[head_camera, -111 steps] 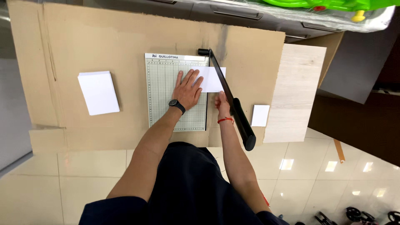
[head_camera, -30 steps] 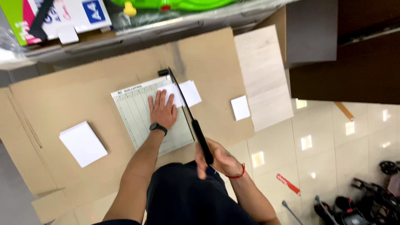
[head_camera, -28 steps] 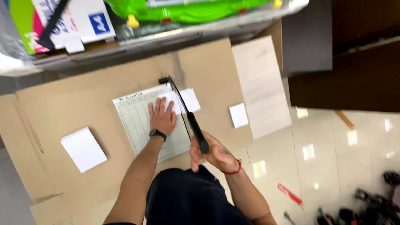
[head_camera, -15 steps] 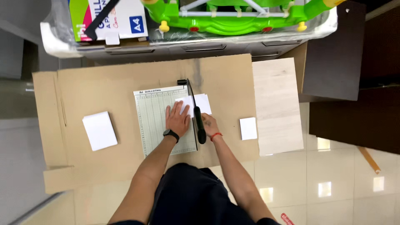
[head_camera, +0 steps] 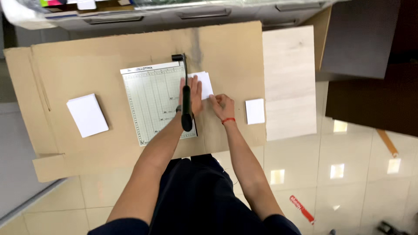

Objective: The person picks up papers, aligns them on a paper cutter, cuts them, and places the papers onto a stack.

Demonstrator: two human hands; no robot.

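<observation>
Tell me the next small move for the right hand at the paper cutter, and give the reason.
Probably slide the cut white piece clear to the right, toward the small white stack. The cutter arm lies down along the board's edge, the left hand rests by it, and the right hand already touches that piece on the cardboard.

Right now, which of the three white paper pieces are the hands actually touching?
The white sheet at the paper cutter: the left hand presses it, the right hand touches its edge. The left stack and small right piece lie untouched.
</observation>
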